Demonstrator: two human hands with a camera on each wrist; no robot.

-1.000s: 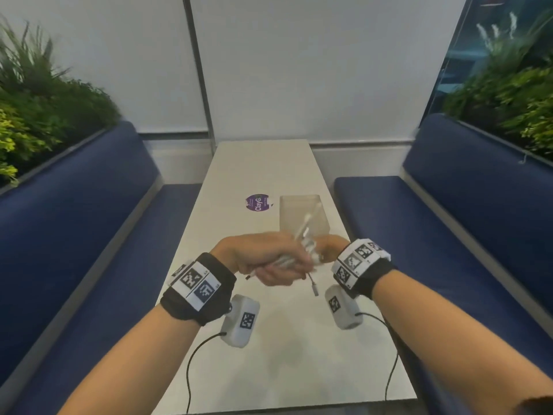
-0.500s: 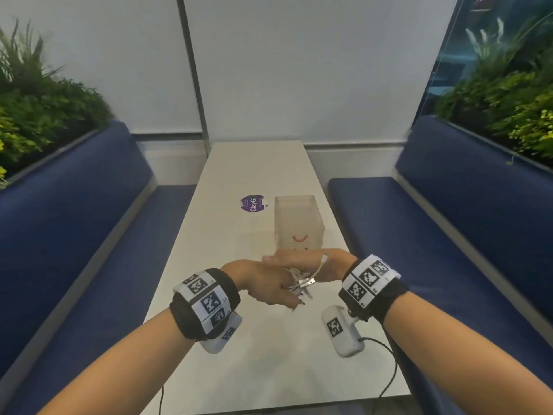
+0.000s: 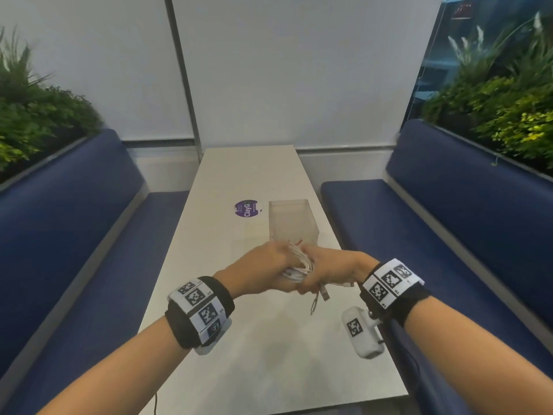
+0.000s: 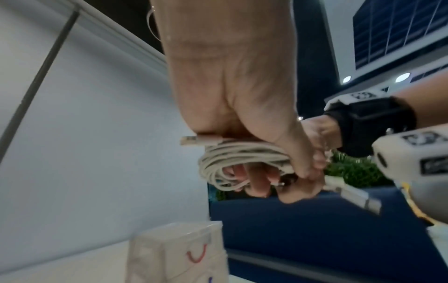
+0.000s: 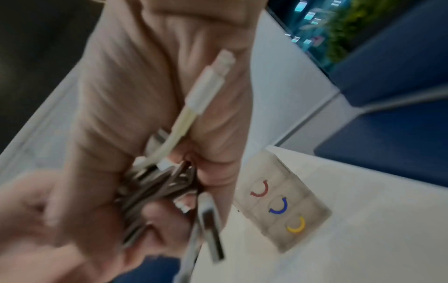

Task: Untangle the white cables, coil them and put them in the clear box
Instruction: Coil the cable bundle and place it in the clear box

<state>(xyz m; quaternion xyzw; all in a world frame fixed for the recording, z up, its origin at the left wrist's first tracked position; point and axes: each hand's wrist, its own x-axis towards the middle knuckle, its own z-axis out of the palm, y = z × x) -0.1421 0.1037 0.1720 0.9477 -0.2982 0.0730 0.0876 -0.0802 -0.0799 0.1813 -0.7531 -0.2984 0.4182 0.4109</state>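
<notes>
- Two hands meet over the table [image 3: 269, 339], which runs long and narrow away from me between the blue benches; all the work sits above its middle;
- clear box [image 3: 291, 223] stands on the table straight ahead, just beyond my knuckles and slightly to the right, open top up; my right hand is the nearer one to it, I judge, so the drop is a short forward reach;
- my left hand [image 3: 263, 269] is curled around the coil of white cables [image 3: 297, 266], fingers threaded through the loops in the left wrist view and thumb pressing on top;
- my right hand [image 3: 327, 272] is clamped on the same bundle from the other side, fingers wrapped tight, both hands touching;
- the coil's long axis lies roughly crosswise, hand to hand, so it looks to need turning or squeezing to enter the box mouth;
- loose plug ends [image 3: 323, 295] dangle below my right hand toward the table; these could snag on the box rim.
</notes>
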